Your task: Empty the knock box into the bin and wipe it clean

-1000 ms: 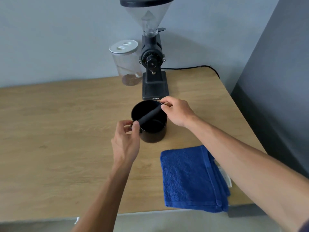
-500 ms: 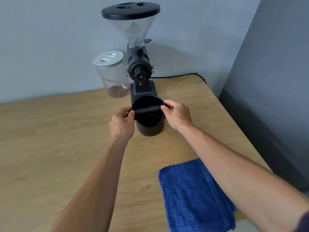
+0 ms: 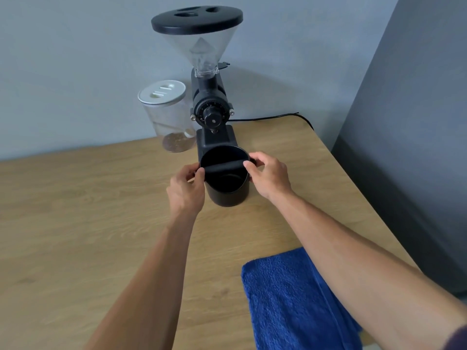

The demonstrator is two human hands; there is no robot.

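Note:
A black round knock box (image 3: 228,193) stands upright on the wooden table (image 3: 75,210), just in front of the coffee grinder. A black knock bar (image 3: 223,166) spans its rim from left to right. My left hand (image 3: 185,190) pinches the bar's left end at the rim. My right hand (image 3: 269,176) pinches the bar's right end. The inside of the box looks dark; I cannot tell what is in it. A folded blue towel (image 3: 293,301) lies at the table's front right, partly under my right forearm. No bin is in view.
A black coffee grinder (image 3: 211,114) with a clear hopper stands behind the knock box. A clear jar with a white lid (image 3: 166,117) sits to its left. A black cable (image 3: 273,118) runs along the back right edge. A grey wall panel (image 3: 417,147) borders the table's right side.
The knock bar lay slanted across the box a second ago and now sits level from left to right. Both hands shifted to its two ends. The camera tilted up and closer.

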